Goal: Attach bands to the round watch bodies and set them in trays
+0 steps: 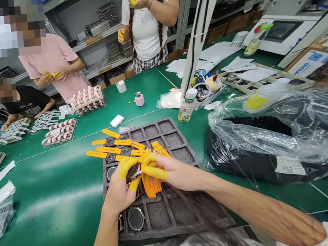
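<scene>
My left hand (121, 189), with yellow finger cots, grips a round watch case (134, 171) by its edge above the foam tray (176, 227). My right hand (164, 168) is closed at the right side of the case, its covered fingertips touching or nearly touching it; what they pinch is hidden. Below them are loose orange watch straps (151, 187). Several watches with orange straps (125, 151) lie across the tray's far left part. A strapless watch case (136, 218) sits in a near compartment, and another watch case (111, 173) is partly covered by my left hand.
A plastic-wrapped black bundle (250, 149) lies right of the tray. Behind stand a capped bottle (187, 105), a lamp arm (197, 34) and a pink bottle (139, 99). Pink-strapped watches (59, 132) sit at far left. Several people work across the green table (57, 195).
</scene>
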